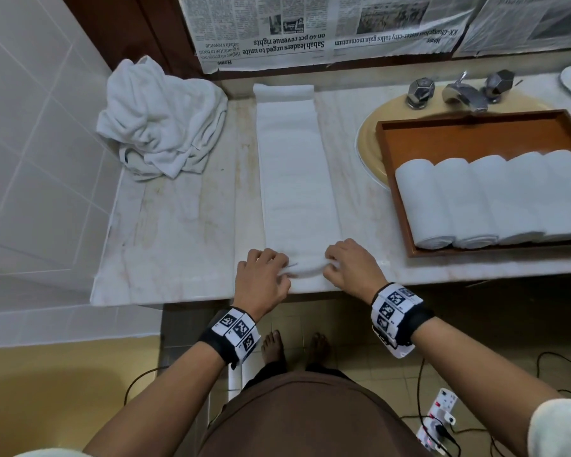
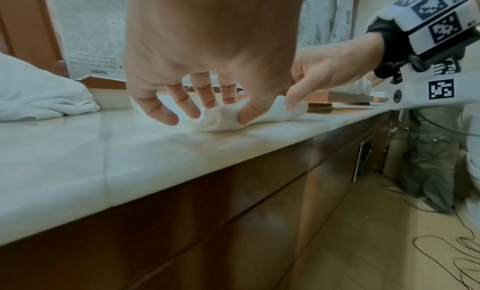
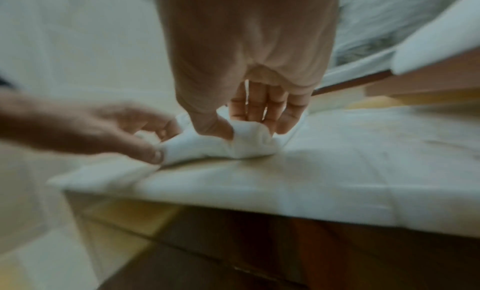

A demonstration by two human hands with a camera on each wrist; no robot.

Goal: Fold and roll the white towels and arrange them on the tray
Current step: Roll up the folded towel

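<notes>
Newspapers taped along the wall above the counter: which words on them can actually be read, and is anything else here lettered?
Left newspaper sheet, hung upside down: "Sabah leaders urged to unite on 40 pct revenue rights"
Same sheet, section heading: "Home"
Middle newspaper sheet, upside down: "KK-Changchun sister-city talks gain momentum", partly blurred.
Body columns: too small to read.
Wristbands: only black-and-white square code patterns.

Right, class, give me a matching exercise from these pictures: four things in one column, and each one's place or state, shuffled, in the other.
Things
1. folded towel
2. towel pile
3. rolled towels
4. tray

Places or states
A. crumpled at the counter's far left
B. resting over the sink
C. side by side in the tray
D. flat strip, near end gripped by both hands

Pairs: 1-D, 2-A, 3-C, 4-B
</notes>
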